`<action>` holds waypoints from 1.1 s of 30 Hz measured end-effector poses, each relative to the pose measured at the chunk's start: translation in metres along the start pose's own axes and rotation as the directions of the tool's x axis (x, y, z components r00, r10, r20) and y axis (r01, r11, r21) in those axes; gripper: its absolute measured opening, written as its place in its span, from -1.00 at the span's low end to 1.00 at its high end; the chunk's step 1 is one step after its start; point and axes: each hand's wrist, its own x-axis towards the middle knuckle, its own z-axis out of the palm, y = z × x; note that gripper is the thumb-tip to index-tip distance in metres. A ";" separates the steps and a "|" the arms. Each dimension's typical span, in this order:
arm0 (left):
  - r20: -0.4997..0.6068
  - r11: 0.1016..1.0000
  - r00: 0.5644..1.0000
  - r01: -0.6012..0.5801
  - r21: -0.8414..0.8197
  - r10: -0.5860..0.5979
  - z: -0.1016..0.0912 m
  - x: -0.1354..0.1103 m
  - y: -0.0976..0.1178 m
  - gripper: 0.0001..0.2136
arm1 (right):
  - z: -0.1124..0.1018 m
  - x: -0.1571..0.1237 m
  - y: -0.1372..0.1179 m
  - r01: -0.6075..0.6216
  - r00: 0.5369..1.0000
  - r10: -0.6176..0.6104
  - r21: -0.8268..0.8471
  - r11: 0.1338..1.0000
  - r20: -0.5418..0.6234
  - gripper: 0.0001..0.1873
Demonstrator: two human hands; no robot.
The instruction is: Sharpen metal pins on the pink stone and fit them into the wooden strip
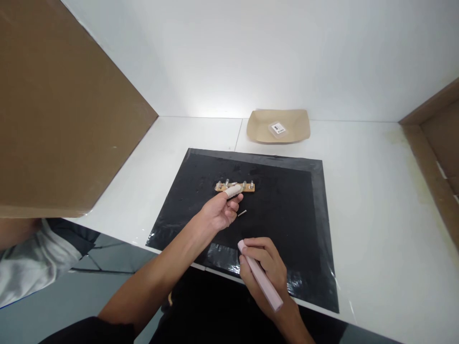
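Observation:
My left hand (225, 208) is at the near edge of a small wooden strip (248, 188) with several short metal pegs standing up from it. A pale wrap covers the thumb, which lies across the strip's middle; the other fingers curl in below it. Part of the strip is hidden behind this hand. Just right of those fingers, a thin metal pin (242, 213) lies on the black mat (287, 205). Nearer the front edge, my right hand (267, 270) is closed around a pale pink bar (263, 282), tilted with its upper end toward the strip.
At the back of the white table (376, 215) stands a tan paper tray (297, 129) holding a small clear case (278, 128) with a label. A brown cardboard panel (64, 119) rises at left, and cardboard (433, 157) edges the right. Another person's grey-and-white clothing (39, 263) shows at lower left.

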 end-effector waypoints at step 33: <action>0.987 -0.996 0.145 -0.050 0.078 0.070 -0.043 0.009 0.048 -0.58 | 0.000 -0.002 0.000 -0.027 0.999 0.028 -0.011 1.000 0.016 -0.78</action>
